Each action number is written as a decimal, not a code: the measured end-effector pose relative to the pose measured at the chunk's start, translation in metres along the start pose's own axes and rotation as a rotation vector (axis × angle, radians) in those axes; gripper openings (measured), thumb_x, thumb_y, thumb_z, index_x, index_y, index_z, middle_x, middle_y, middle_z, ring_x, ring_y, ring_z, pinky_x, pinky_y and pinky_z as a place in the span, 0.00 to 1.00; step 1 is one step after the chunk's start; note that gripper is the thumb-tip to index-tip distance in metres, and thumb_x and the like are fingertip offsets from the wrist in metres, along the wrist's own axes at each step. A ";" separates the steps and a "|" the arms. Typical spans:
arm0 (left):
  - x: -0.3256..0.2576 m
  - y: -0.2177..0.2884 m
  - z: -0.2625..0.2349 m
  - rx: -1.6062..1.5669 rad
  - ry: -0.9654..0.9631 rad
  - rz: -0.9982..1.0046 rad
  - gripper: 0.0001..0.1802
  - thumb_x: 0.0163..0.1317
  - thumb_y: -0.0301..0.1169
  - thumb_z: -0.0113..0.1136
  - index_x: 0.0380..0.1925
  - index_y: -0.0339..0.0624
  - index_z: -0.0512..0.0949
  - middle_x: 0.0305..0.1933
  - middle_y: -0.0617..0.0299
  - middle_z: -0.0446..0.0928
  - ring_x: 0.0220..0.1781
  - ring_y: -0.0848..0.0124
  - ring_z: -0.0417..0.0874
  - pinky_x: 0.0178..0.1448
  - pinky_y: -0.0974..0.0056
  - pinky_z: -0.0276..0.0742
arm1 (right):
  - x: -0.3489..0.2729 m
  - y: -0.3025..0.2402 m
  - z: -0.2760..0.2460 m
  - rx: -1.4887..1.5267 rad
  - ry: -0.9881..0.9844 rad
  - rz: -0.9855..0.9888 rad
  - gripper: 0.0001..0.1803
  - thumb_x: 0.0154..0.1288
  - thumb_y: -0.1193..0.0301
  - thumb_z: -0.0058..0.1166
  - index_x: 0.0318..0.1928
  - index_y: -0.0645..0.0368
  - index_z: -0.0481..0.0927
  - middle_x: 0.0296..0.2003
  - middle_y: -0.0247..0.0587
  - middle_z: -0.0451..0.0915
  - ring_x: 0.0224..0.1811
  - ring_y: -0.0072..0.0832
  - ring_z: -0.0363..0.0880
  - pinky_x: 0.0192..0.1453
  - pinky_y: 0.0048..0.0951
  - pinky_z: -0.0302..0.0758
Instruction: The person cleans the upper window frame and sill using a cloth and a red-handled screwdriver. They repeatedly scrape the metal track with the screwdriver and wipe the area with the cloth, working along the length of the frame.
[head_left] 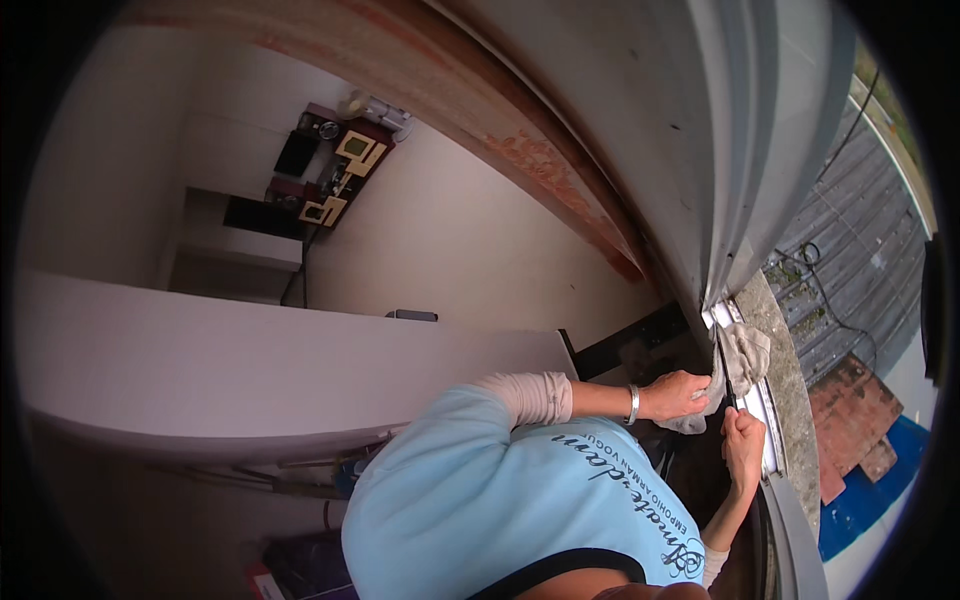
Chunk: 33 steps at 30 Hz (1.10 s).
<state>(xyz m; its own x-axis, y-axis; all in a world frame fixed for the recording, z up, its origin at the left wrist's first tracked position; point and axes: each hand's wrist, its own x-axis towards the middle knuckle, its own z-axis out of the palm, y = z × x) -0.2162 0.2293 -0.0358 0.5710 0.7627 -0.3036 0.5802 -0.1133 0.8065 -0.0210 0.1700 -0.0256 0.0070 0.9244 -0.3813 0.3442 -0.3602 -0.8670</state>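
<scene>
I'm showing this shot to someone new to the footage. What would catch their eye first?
Low in the middle, a light blue shirt fills the view. To its right, the left hand presses a pale cloth against the window frame, with the right hand just below it. Beyond lies a grey roof.

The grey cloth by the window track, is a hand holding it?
Yes, the left hand, with a bracelet at its wrist, grips the grey cloth against the window track.

A small dark flat screen (297, 153) sits on the far wall.
</scene>
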 end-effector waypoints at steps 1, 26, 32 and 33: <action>-0.002 0.001 -0.003 -0.020 0.006 -0.017 0.15 0.56 0.36 0.54 0.26 0.34 0.67 0.20 0.42 0.70 0.27 0.44 0.75 0.33 0.48 0.69 | 0.002 0.004 0.000 0.035 0.001 -0.046 0.22 0.66 0.74 0.52 0.16 0.72 0.65 0.14 0.45 0.62 0.15 0.29 0.56 0.22 0.36 0.53; 0.015 -0.008 -0.013 -0.234 0.126 0.101 0.13 0.48 0.36 0.53 0.20 0.35 0.70 0.19 0.44 0.73 0.25 0.47 0.77 0.31 0.50 0.70 | 0.041 -0.045 -0.045 -0.603 -0.193 -0.223 0.14 0.56 0.73 0.58 0.17 0.68 0.76 0.14 0.54 0.67 0.15 0.44 0.67 0.23 0.42 0.61; 0.029 -0.025 -0.009 -0.333 0.109 0.132 0.12 0.49 0.34 0.54 0.23 0.34 0.71 0.20 0.43 0.73 0.26 0.47 0.78 0.31 0.49 0.71 | 0.070 -0.080 -0.032 -0.737 -0.294 -0.223 0.14 0.56 0.73 0.58 0.17 0.67 0.75 0.15 0.54 0.69 0.17 0.46 0.68 0.24 0.43 0.62; 0.032 -0.028 -0.004 -0.333 0.129 0.156 0.12 0.48 0.34 0.54 0.23 0.33 0.71 0.20 0.43 0.72 0.25 0.47 0.77 0.30 0.50 0.70 | 0.075 -0.083 -0.029 -0.761 -0.311 -0.222 0.14 0.55 0.73 0.58 0.18 0.67 0.75 0.15 0.54 0.69 0.17 0.46 0.69 0.24 0.43 0.63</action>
<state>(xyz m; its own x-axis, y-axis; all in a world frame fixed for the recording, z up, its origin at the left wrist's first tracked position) -0.2164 0.2596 -0.0663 0.5478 0.8286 -0.1152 0.2594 -0.0373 0.9651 -0.0221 0.2730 0.0269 -0.3553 0.8470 -0.3955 0.8452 0.1104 -0.5229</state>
